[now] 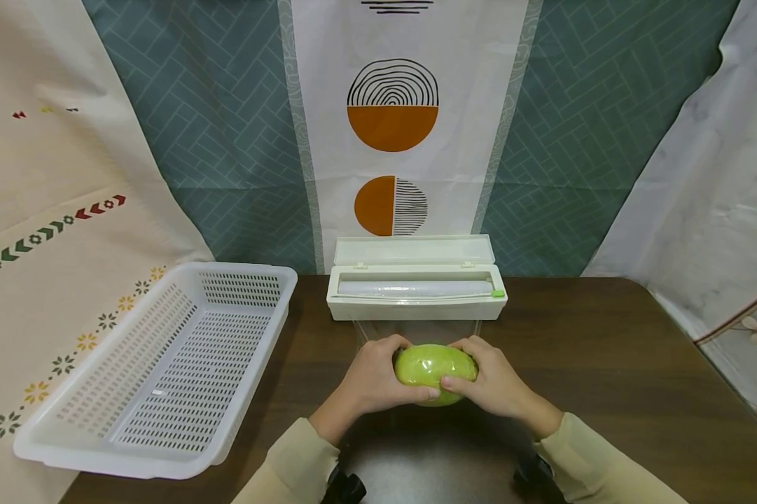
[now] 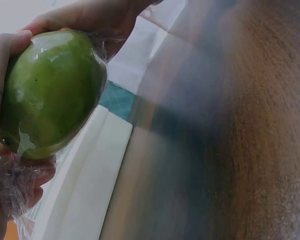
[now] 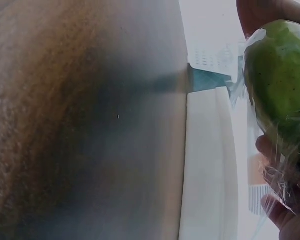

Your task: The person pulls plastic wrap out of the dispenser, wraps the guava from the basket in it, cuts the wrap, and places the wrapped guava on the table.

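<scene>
A green mango point(image 1: 433, 362) is held between both hands above the table, in front of the cling film dispenser point(image 1: 416, 310). My left hand point(image 1: 377, 374) grips its left end, and my right hand point(image 1: 496, 381) grips the right end with the thumb across the near side. Clear cling film point(image 2: 14, 182) covers the fruit's shiny skin and bunches up around the fingers in both wrist views. Between dispenser and mango, a thin transparent stretch of film shows faintly. The dispenser's lid point(image 1: 414, 250) stands raised, showing the film roll point(image 1: 410, 288) inside.
A white perforated plastic basket point(image 1: 252, 392) sits on the left of the dark wooden table point(image 1: 605, 364). Patterned cloths point(image 1: 239, 126) hang behind and at both sides. A small green slider point(image 1: 497, 294) is at the dispenser's right end.
</scene>
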`<move>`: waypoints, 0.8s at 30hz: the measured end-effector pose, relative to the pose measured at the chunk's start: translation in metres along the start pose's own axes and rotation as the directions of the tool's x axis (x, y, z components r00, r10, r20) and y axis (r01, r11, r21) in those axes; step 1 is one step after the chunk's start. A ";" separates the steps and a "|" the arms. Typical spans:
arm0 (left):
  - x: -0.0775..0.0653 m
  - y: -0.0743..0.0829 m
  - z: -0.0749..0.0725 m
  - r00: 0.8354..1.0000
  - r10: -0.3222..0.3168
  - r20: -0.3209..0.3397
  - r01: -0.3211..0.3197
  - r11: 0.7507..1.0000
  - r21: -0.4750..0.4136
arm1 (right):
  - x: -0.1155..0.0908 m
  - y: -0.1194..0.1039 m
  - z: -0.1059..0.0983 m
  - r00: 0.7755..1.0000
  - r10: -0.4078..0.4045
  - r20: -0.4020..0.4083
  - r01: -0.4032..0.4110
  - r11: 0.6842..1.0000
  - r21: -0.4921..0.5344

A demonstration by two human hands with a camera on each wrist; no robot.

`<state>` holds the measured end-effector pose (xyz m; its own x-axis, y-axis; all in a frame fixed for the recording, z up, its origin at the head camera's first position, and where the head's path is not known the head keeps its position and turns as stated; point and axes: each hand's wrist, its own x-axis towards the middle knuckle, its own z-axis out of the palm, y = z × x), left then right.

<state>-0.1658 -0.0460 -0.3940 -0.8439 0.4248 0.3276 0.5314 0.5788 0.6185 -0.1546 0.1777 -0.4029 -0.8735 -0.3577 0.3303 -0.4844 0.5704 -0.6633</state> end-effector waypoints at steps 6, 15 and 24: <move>-0.003 0.001 0.000 1.000 0.005 0.002 -0.005 1.000 0.016 | -0.003 -0.004 0.000 1.000 0.013 -0.001 -0.013 1.000 0.007; -0.006 0.003 0.001 1.000 0.000 0.008 0.000 1.000 0.032 | -0.009 -0.006 0.002 1.000 0.026 -0.002 -0.026 1.000 0.008; -0.004 0.003 0.001 0.999 0.018 0.028 -0.019 0.998 0.057 | -0.011 -0.002 0.005 1.000 -0.014 -0.016 0.014 1.000 -0.011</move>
<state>-0.1606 -0.0460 -0.3943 -0.8320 0.4545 0.3181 0.5509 0.6090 0.5706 -0.1436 0.1772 -0.4088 -0.8673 -0.3541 0.3499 -0.4969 0.5738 -0.6510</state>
